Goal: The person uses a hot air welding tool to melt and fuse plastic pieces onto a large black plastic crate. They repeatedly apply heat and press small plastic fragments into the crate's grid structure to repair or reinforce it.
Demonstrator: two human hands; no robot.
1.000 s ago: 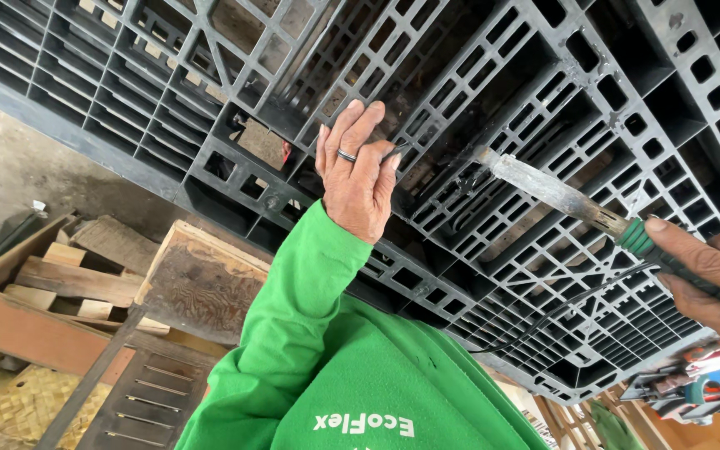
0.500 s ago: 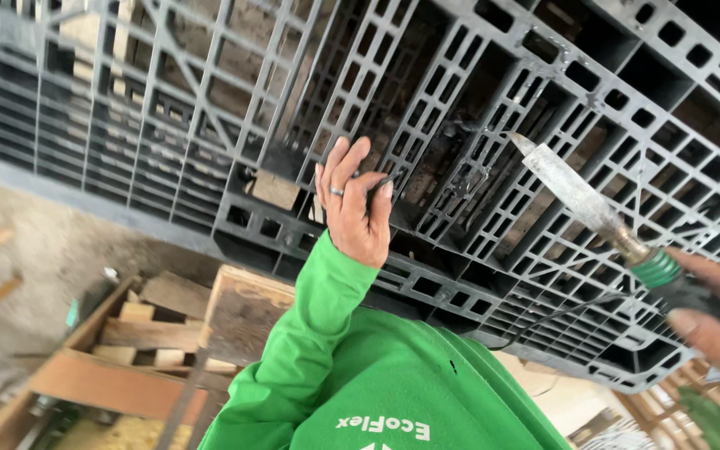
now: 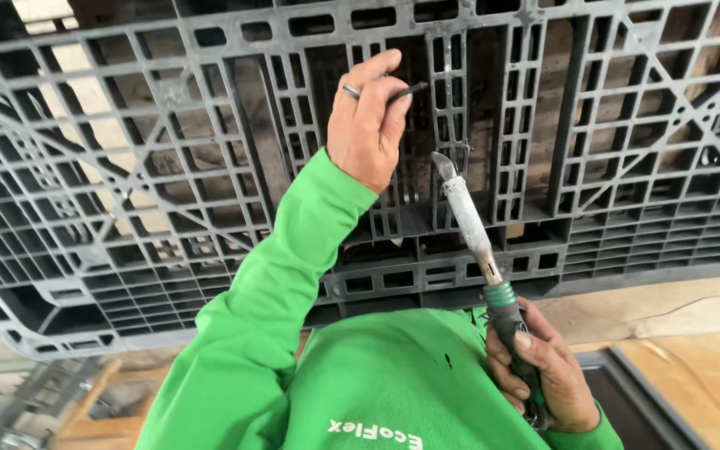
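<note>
I am pinching a thin black rod [image 3: 406, 92] in my left hand [image 3: 368, 125], holding it against the grey pallet [image 3: 168, 208]. My right hand [image 3: 539, 371] is gripping the iron [image 3: 472, 237] by its handle, its pale tip touching the pallet's ribs just below the rod.

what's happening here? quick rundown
A person in a green long-sleeved top works on a dark grey plastic pallet standing on edge in front of them. The left hand, wearing a ring, pinches a thin dark strip against the pallet's grid. The right hand grips the handle of a soldering-iron-like tool, its grimy tip raised close to a pallet rib just beside the strip.
</note>
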